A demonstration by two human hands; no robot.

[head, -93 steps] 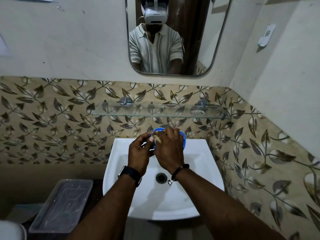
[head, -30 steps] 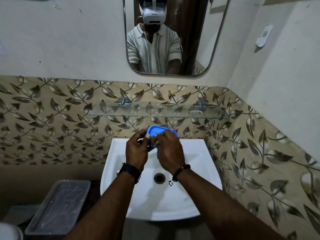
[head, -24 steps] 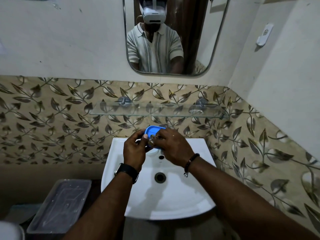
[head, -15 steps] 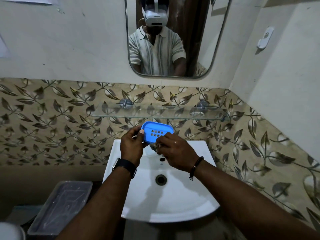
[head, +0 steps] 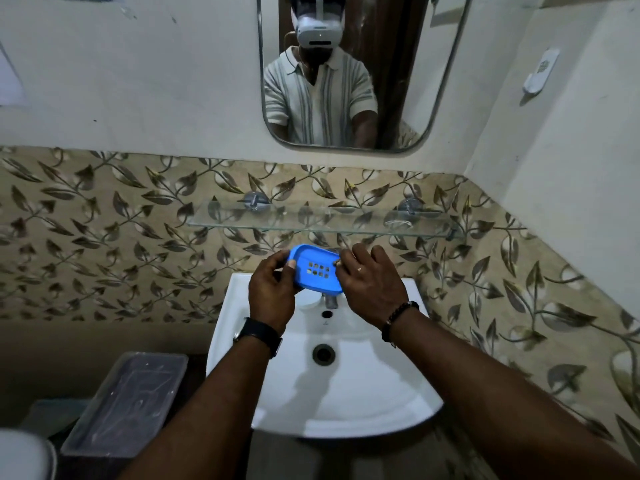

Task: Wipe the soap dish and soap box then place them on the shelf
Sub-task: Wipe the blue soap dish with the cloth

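A blue soap dish [head: 316, 271] with several drain holes is held over the back of the white sink [head: 325, 386], its hollow side facing me. My left hand [head: 272, 292] grips its left end. My right hand [head: 369, 284] is at its right end, fingers curled over a small tan wiping piece [head: 336, 262] that is mostly hidden. The glass shelf [head: 322, 221] hangs on the wall just above the dish and holds nothing I can see. No soap box is in sight.
A tap [head: 330, 299] stands under the dish and the drain [head: 322, 353] lies below it. A clear plastic lidded container [head: 128, 403] sits left of the sink. A mirror [head: 346, 71] hangs above the shelf; a side wall closes in on the right.
The dish has been turned so its hollow side with the holes faces me and lifted slightly toward the shelf. My right hand has shifted from covering the dish to its right end.
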